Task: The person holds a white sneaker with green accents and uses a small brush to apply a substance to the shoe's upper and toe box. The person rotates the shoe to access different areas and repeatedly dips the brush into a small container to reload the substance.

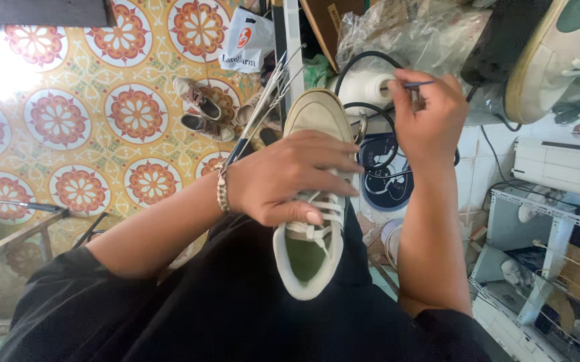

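A small shoe-repair workshop: worn shoes (200,107) lie on the patterned tile floor (68,121) at upper centre, a thread spool (365,87) stands above, cluttered metal shelves (545,255) fill the lower right.

laces (323,214): partly under left hand (290,179) | second sneaker (565,53): cut by frame edge

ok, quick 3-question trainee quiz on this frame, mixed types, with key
1. True or false: the left hand rests on top of the white sneaker on the lap.
2. What does the right hand pinch? A) thin tool B) brush C) scissors
3. Fill in: a pair of worn shoes lies on the patterned ____.

Key: 1 true; 2 A, the thin tool; 3 floor.
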